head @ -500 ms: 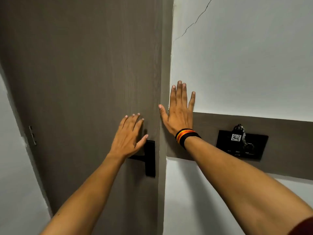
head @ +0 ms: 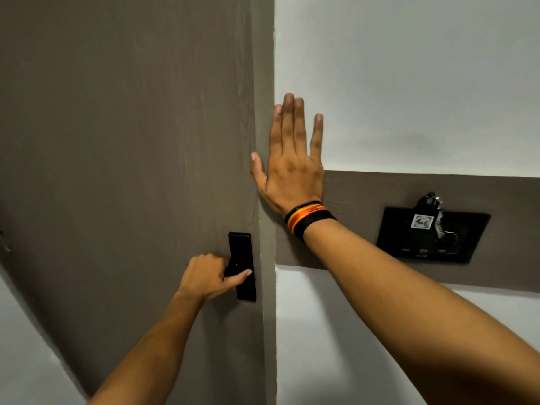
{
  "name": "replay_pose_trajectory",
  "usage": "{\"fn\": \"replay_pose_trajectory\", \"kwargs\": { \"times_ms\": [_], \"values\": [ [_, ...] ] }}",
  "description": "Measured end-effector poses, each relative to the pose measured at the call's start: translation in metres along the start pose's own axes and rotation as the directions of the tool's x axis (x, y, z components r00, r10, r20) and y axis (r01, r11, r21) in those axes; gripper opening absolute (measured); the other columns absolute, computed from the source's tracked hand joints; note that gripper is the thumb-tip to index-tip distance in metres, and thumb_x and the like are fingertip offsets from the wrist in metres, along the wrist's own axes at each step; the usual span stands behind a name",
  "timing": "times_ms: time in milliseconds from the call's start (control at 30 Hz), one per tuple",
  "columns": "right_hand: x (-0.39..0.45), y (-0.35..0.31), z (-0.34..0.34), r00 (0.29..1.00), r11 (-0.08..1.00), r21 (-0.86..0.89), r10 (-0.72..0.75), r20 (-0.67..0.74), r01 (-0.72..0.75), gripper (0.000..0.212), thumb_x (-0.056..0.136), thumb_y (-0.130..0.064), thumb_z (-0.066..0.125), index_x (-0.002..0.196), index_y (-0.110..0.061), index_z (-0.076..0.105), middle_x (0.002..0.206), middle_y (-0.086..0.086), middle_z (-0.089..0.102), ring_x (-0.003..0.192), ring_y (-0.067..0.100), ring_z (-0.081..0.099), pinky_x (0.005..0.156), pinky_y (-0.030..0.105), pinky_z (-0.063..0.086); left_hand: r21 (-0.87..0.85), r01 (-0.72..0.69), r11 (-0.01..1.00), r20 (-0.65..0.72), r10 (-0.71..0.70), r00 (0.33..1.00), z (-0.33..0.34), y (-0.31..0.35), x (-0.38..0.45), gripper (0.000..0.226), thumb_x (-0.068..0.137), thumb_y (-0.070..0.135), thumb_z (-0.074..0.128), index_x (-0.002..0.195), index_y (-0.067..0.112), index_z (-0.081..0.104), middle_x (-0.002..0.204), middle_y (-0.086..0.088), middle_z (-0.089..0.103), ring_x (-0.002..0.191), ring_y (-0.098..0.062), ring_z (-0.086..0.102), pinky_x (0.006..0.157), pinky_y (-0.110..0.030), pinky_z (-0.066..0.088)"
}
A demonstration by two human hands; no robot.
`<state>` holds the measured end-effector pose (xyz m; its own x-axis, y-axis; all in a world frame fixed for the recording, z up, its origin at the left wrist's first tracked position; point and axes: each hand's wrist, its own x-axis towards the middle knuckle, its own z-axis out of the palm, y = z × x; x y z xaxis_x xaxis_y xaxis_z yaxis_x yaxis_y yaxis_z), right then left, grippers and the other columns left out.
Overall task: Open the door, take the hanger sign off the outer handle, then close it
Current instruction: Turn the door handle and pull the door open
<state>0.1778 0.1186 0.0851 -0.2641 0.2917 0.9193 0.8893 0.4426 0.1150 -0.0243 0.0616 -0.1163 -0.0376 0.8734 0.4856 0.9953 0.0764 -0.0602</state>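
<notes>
My left hand (head: pixel 209 277) clenched the black handle (head: pixel 233 270) on the closed door (head: pixel 131 141); my right hand (head: pixel 293 168), grip released, lay flat against the frame (head: pixel 267 331).

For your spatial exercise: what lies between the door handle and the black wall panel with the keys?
In the head view, the door frame, then the right forearm crossing the brown wall band, lie between handle and panel.
</notes>
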Motion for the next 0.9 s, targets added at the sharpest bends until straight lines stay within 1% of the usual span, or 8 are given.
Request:
{"fn": "replay_pose_trajectory", "kwargs": {
  "times_ms": [100, 233, 467, 533, 667, 733, 833, 900],
  "values": [
    [0.002, 0.01, 0.002, 0.997, 0.997, 0.02, -0.072, -0.025, 0.072, 0.08, 0.101, -0.05, 0.035, 0.16, 0.003, 0.02, 0.168, 0.023, 0.017, 0.158, 0.036, 0.014, 0.128, 0.054, 0.012, -0.034, 0.116, 0.993, 0.046, -0.114, 0.992, 0.004, -0.001, 0.005, 0.083, 0.067, 0.1, 0.029, 0.047, 0.02, 0.021, 0.037, 0.006, 0.024, 0.037, -0.018, 0.03, 0.046, -0.028, 0.027],
    [0.002, 0.025, 0.002, 0.984, 0.984, 0.011, -0.176, -0.042, 0.176, 0.08, 0.1, -0.049, 0.036, 0.159, 0.002, 0.021, 0.168, 0.023, 0.019, 0.157, 0.035, 0.017, 0.127, 0.053, 0.016, -0.08, 0.193, 0.978, 0.087, -0.186, 0.979, 0.009, -0.012, 0.002, 0.09, 0.055, 0.11, 0.021, 0.047, 0.021, 0.029, 0.039, 0.005, 0.034, 0.039, -0.018, 0.039, 0.049, -0.032, 0.044],
    [0.001, 0.015, 0.004, 0.993, 0.994, -0.016, -0.112, -0.044, 0.112, 0.081, 0.102, -0.053, 0.031, 0.159, 0.002, 0.019, 0.168, 0.023, 0.018, 0.158, 0.035, 0.016, 0.127, 0.056, 0.013, -0.352, 0.344, 0.87, -0.055, -0.386, 0.921, 0.042, 0.004, -0.012, 0.108, 0.062, 0.108, 0.022, 0.05, 0.006, 0.054, 0.041, 0.003, 0.036, 0.039, -0.019, 0.039, 0.046, -0.029, 0.028],
    [0.001, 0.015, 0.005, 0.992, 0.992, -0.018, -0.123, -0.042, 0.122, 0.081, 0.102, -0.054, 0.029, 0.16, 0.002, 0.018, 0.168, 0.023, 0.017, 0.158, 0.035, 0.015, 0.127, 0.056, 0.012, -0.427, 0.391, 0.815, -0.053, -0.454, 0.889, 0.045, 0.013, -0.016, 0.103, 0.06, 0.105, 0.033, 0.052, 0.006, 0.058, 0.042, 0.002, 0.042, 0.042, -0.023, 0.048, 0.049, -0.031, 0.032],
    [0.001, 0.016, 0.007, 0.992, 0.992, -0.03, -0.12, -0.038, 0.119, 0.082, 0.102, -0.055, 0.027, 0.16, 0.002, 0.016, 0.169, 0.023, 0.016, 0.158, 0.035, 0.014, 0.127, 0.056, 0.012, -0.609, 0.519, 0.6, -0.005, -0.657, 0.754, 0.062, 0.039, -0.02, 0.096, 0.06, 0.086, 0.048, 0.067, -0.008, 0.069, 0.054, -0.024, 0.062, 0.059, -0.044, 0.066, 0.06, -0.033, 0.036],
    [0.001, 0.016, 0.007, 0.992, 0.993, -0.031, -0.119, -0.045, 0.118, 0.081, 0.102, -0.055, 0.027, 0.16, 0.001, 0.017, 0.169, 0.023, 0.017, 0.158, 0.035, 0.015, 0.127, 0.056, 0.012, -0.66, 0.534, 0.529, 0.03, -0.692, 0.722, 0.063, 0.047, -0.021, 0.088, 0.06, 0.09, 0.047, 0.058, 0.004, 0.063, 0.051, -0.015, 0.055, 0.054, -0.036, 0.06, 0.059, -0.033, 0.035],
    [0.002, 0.015, 0.007, 0.991, 0.993, -0.031, -0.12, -0.064, 0.118, 0.08, 0.102, -0.055, 0.027, 0.159, 0.001, 0.02, 0.168, 0.023, 0.021, 0.157, 0.035, 0.018, 0.126, 0.056, 0.012, -0.697, 0.485, 0.529, 0.039, -0.646, 0.762, 0.06, 0.046, -0.025, 0.079, 0.064, 0.095, 0.045, 0.049, 0.019, 0.035, 0.047, 0.002, 0.036, 0.045, -0.017, 0.035, 0.055, -0.033, 0.03],
    [0.002, 0.016, 0.007, 0.991, 0.992, -0.032, -0.121, -0.059, 0.119, 0.08, 0.102, -0.054, 0.027, 0.159, 0.001, 0.019, 0.168, 0.023, 0.02, 0.157, 0.035, 0.018, 0.126, 0.056, 0.013, -0.704, 0.461, 0.54, 0.03, -0.627, 0.779, 0.054, 0.045, -0.032, 0.079, 0.066, 0.098, 0.044, 0.05, 0.022, 0.028, 0.046, 0.006, 0.031, 0.045, -0.012, 0.028, 0.053, -0.032, 0.028]
  ]
}}
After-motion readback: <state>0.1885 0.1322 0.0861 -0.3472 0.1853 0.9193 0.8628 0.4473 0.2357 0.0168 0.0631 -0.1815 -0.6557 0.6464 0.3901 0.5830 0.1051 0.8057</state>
